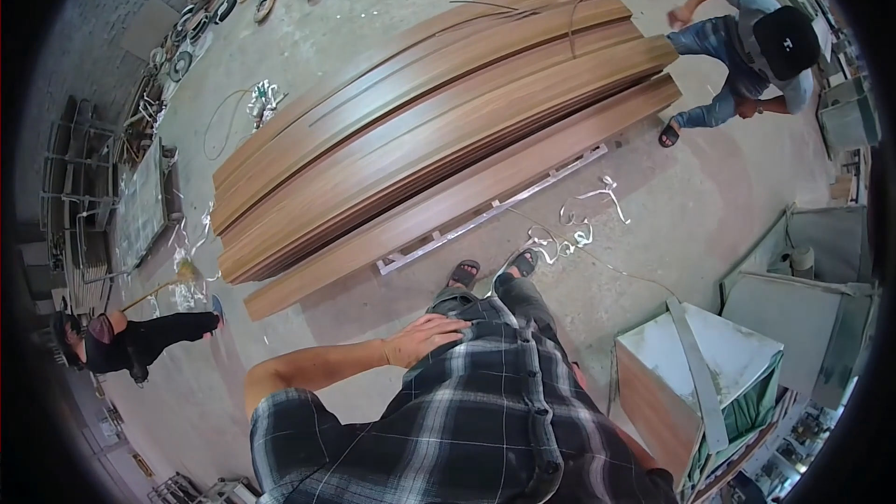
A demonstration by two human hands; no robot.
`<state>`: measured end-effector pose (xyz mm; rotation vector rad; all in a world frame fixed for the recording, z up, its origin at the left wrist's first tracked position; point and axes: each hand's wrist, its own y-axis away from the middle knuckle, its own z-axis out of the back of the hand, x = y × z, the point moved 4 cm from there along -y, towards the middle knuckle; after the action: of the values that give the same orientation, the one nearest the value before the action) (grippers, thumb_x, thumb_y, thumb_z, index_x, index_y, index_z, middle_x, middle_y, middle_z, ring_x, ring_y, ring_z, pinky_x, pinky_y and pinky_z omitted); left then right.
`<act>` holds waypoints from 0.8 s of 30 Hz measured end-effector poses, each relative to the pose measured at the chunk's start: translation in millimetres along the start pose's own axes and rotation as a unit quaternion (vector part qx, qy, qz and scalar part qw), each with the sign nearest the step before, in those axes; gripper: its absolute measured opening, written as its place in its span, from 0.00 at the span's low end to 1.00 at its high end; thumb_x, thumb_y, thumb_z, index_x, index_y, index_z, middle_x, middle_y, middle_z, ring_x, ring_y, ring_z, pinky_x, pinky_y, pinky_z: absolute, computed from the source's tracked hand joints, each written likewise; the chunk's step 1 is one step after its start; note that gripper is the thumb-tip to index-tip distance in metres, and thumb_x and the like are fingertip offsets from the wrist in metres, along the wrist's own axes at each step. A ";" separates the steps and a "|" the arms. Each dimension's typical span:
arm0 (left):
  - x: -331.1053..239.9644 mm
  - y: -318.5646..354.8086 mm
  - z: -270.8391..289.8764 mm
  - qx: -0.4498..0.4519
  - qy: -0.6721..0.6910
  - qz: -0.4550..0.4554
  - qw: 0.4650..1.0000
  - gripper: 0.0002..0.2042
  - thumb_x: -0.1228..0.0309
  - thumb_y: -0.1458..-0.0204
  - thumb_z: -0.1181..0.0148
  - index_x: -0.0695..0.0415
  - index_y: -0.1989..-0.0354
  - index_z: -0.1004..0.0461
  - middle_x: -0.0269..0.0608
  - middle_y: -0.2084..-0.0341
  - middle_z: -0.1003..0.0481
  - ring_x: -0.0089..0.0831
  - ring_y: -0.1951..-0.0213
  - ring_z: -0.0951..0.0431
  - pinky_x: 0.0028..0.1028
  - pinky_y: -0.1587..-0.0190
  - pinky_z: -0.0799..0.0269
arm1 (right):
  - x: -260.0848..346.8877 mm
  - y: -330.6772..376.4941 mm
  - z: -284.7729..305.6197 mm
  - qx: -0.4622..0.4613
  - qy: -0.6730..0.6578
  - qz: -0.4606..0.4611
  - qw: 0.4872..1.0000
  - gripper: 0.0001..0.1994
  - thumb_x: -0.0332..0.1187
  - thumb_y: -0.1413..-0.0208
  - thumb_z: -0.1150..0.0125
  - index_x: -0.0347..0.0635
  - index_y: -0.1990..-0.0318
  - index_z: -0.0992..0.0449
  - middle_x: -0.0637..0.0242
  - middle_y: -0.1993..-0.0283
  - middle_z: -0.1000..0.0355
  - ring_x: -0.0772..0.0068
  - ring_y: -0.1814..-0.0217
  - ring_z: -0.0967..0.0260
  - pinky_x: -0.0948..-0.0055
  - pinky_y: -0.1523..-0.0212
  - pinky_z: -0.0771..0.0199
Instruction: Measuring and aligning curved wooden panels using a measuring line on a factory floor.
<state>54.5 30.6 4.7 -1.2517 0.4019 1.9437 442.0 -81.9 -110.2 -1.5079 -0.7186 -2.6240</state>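
My left hand point(429, 338) lies flat against the front of my dark plaid shirt point(457, 420) near the waist, fingers stretched out and holding nothing. Only a sliver of my right hand point(580, 375) shows past the shirt's right edge; its fingers are hidden. Beyond my sandalled feet lies a large stack of long wood-brown boards point(448, 117), with neither hand touching it. A single board point(467, 196) lies along its near side, above a pale low rail point(495, 205).
One person point(747, 47) in a cap bends at the stack's right end. Another person point(149, 341) in black stands at the left with a broom point(182, 275). Loose white strapping point(569, 238) lies by my feet. A box-shaped stand point(700, 364) is at the right.
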 end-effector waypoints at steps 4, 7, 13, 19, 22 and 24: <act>-7.1 -27.2 -10.7 -0.002 -0.006 0.030 1.000 0.25 0.68 0.52 0.47 0.52 0.43 0.45 0.52 0.40 0.44 0.48 0.40 0.42 0.44 0.43 0.45 | 34.6 -31.8 38.3 0.070 -0.371 -0.117 0.918 0.25 0.38 0.52 0.45 0.37 0.46 0.35 0.53 0.55 0.31 0.52 0.51 0.35 0.66 0.47 0.38; -14.3 -44.5 -17.7 -0.014 -0.010 0.030 0.999 0.26 0.65 0.54 0.45 0.52 0.45 0.44 0.52 0.40 0.44 0.50 0.41 0.41 0.45 0.44 0.45 | 69.3 -40.9 80.4 0.062 -0.001 0.128 0.990 0.30 0.39 0.54 0.45 0.37 0.42 0.40 0.56 0.45 0.37 0.57 0.46 0.38 0.66 0.46 0.39; -21.4 -54.5 -36.5 -0.001 -0.059 0.088 0.994 0.28 0.62 0.56 0.43 0.53 0.46 0.44 0.52 0.40 0.44 0.50 0.41 0.42 0.46 0.43 0.46 | 74.8 -66.3 108.9 0.087 -0.004 0.197 0.976 0.28 0.38 0.51 0.49 0.35 0.42 0.39 0.54 0.43 0.38 0.55 0.43 0.40 0.67 0.44 0.42; -24.2 -57.6 -41.0 -0.014 -0.099 0.140 0.985 0.27 0.60 0.56 0.44 0.54 0.47 0.43 0.51 0.40 0.44 0.50 0.41 0.41 0.46 0.44 0.46 | 55.6 -77.0 111.9 0.157 0.051 0.207 0.964 0.26 0.29 0.49 0.54 0.37 0.40 0.42 0.57 0.39 0.42 0.58 0.40 0.43 0.66 0.40 0.45; -23.9 -52.5 -36.4 -0.019 -0.115 0.139 0.983 0.26 0.58 0.53 0.49 0.54 0.46 0.42 0.51 0.40 0.44 0.48 0.40 0.43 0.45 0.43 0.47 | 49.8 -90.4 108.2 0.137 -0.030 0.207 0.968 0.25 0.29 0.48 0.56 0.37 0.40 0.42 0.58 0.38 0.42 0.58 0.38 0.44 0.65 0.38 0.47; -21.2 -49.0 -30.0 -0.031 -0.116 0.134 0.984 0.24 0.57 0.51 0.54 0.55 0.46 0.42 0.51 0.39 0.45 0.47 0.39 0.44 0.44 0.42 0.48 | 42.3 -109.7 108.4 0.155 -0.002 0.158 0.975 0.25 0.30 0.48 0.56 0.37 0.40 0.42 0.58 0.39 0.42 0.59 0.38 0.44 0.66 0.38 0.47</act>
<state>114.5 34.5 16.0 -1.0344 0.4102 2.3171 480.0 68.3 -70.5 -1.4041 -0.7716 -2.1631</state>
